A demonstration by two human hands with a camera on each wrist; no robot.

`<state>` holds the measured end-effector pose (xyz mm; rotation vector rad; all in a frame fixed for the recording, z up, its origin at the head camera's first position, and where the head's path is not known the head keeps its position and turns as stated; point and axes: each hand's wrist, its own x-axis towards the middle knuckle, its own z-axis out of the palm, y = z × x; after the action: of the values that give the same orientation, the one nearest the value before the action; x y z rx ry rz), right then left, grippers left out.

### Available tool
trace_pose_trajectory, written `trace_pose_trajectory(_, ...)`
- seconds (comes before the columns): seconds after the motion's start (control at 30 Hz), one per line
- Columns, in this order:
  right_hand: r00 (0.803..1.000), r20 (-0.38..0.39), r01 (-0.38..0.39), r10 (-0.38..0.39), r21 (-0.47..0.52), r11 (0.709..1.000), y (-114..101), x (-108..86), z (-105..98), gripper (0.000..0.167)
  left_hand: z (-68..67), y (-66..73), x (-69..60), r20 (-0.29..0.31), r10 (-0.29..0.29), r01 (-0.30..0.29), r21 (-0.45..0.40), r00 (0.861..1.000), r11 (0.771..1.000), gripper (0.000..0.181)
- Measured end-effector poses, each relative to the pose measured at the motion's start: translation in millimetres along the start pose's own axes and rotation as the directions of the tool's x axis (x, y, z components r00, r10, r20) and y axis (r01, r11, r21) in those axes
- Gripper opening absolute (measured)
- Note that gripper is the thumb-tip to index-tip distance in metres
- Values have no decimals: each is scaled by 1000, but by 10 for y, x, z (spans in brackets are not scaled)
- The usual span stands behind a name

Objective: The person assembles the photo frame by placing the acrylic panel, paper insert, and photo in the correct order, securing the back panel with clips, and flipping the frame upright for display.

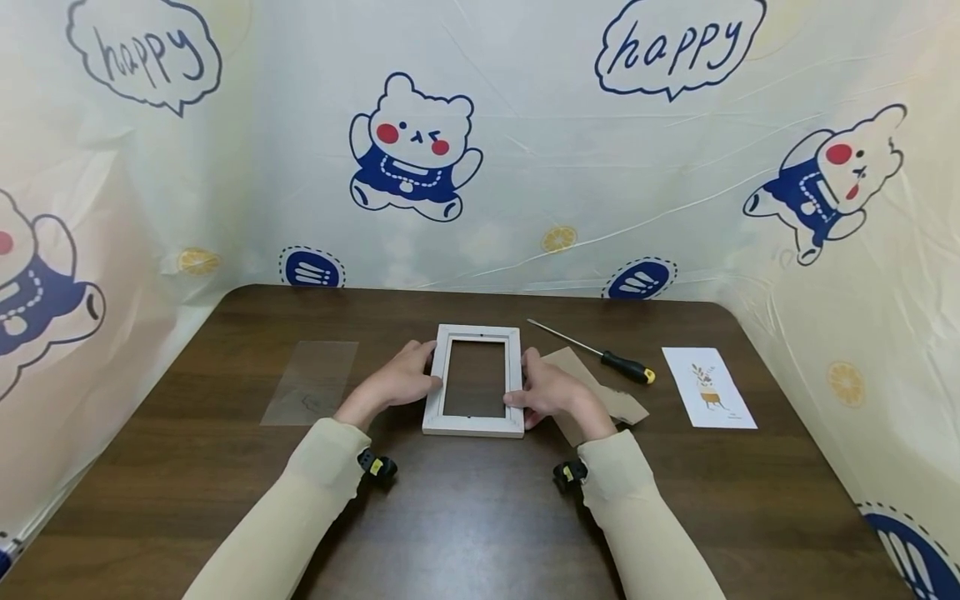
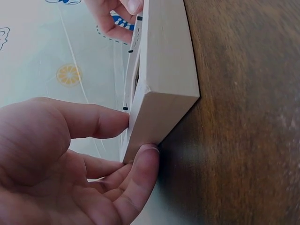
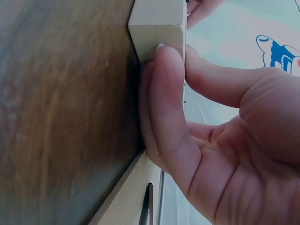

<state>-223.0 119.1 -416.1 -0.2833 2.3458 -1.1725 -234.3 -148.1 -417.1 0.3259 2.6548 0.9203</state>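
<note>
A white rectangular frame [image 1: 474, 428] lies on the brown table, its middle showing the wood beneath. My left hand [image 1: 399, 379] grips its left side, thumb on the upper face and fingers along the outer edge; the left wrist view shows this hand [image 2: 89, 164] at the side of the frame [image 2: 169, 51]. On the opposite side, my right hand [image 1: 558, 390] holds the right edge between thumb and fingers. In the right wrist view the fingers of that hand [image 3: 211, 126] press the frame's outer side [image 3: 157, 37]. Small black tabs show along the inner rim in the left wrist view.
Brown cardboard [image 1: 626, 407] lies just right of the right hand, with a black-handled screwdriver [image 1: 626, 367] behind it. A white card with a printed plant [image 1: 708, 387] lies farther right. On the left is a clear sheet [image 1: 311, 383]. A patterned curtain [image 1: 525, 167] surrounds the table.
</note>
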Motion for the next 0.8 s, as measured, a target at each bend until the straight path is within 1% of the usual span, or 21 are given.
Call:
trace_pose_trajectory(0.17,1000,12,1,-1,23,1000,6,-2,-13,49,1,-5,-3,7,-10,10,-7,1000,1000,74)
trace_pose_trajectory(0.3,1000,23,0,-1,48,999,11,-6,-14,51,2,-13,-6,7,-34,34,-18,999,999,73)
trace_pose_trajectory(0.4,1000,29,-4,2,63,998,16,-10,-16,53,-1,-12,-11,10,-34,34,-9,999,999,73)
trace_pose_trajectory(0.63,1000,17,-17,15,87,996,26,-20,-19,55,-53,-54,-22,31,29,-29,8,999,1000,72)
trace_pose_trajectory(0.73,1000,12,-15,14,78,997,20,-21,-16,54,-112,-103,-47,27,49,-49,9,998,999,72)
trace_pose_trajectory(0.8,1000,9,-18,17,69,997,19,-20,-15,54,-168,-159,-67,11,57,-57,19,998,998,71)
